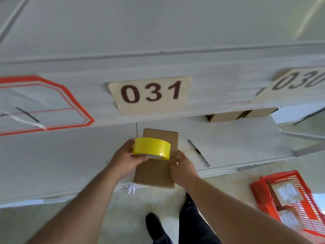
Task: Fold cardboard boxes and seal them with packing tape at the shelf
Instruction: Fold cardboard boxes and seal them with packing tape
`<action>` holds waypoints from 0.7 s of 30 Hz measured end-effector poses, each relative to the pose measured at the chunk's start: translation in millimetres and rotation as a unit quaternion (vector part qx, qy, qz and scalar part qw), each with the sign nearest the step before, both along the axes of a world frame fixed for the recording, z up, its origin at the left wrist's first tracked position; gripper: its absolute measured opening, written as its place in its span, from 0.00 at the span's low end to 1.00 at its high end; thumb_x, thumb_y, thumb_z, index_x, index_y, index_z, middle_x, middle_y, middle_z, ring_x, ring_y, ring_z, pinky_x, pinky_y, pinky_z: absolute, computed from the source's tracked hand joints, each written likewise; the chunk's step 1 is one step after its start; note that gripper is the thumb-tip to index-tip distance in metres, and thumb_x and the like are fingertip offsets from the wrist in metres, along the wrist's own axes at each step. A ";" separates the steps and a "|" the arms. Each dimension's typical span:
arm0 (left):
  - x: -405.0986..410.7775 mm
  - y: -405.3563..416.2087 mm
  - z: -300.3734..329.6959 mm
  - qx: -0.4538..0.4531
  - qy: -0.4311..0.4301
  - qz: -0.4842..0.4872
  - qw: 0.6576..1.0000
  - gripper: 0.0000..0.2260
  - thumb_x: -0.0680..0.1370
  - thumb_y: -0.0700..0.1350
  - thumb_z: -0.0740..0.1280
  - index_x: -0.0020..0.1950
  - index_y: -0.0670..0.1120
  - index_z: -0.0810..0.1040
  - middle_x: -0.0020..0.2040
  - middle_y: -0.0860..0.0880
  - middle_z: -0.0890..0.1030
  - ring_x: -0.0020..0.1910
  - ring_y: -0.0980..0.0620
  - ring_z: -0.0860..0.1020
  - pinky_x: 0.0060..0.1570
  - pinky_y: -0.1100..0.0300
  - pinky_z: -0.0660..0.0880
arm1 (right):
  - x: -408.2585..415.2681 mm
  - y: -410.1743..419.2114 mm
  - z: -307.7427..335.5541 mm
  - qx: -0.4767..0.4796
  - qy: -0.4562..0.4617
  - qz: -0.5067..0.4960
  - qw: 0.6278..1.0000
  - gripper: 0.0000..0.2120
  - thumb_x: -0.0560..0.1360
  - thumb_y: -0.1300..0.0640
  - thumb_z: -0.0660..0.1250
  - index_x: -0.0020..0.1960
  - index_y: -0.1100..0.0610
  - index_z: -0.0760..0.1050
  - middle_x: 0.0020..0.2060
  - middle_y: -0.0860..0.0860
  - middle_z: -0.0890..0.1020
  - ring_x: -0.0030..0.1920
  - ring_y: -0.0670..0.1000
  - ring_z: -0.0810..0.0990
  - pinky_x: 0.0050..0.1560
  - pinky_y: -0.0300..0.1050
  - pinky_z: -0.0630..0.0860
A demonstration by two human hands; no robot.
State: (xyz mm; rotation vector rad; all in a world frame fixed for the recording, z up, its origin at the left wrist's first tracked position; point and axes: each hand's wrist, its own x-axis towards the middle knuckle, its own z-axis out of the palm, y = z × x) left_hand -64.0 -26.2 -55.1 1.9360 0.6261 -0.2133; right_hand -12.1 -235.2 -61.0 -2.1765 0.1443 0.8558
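The white shelf (52, 155) carries a label "031" (151, 94) on the board above it. An orange basket (263, 191) stands on the floor at the right. A folded cardboard box (154, 175) lies on the shelf edge. The left hand (124, 159) grips the yellow tape roll (151, 147) above the box. The right hand (182, 169) pinches the loose tape end at the box's right side. A knife (198, 153) lies just beside.
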 end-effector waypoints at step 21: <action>-22.5 -4.6 -20.8 -0.404 -0.030 0.366 0.838 0.23 0.84 0.62 0.58 0.73 0.49 0.72 0.62 0.44 0.85 0.61 0.47 0.83 0.59 0.44 0.78 | 84.8 -76.1 24.9 -0.065 -0.009 0.112 0.992 0.30 0.80 0.53 0.70 0.79 0.46 0.66 0.65 0.52 0.82 0.57 0.52 0.82 0.49 0.42 0.78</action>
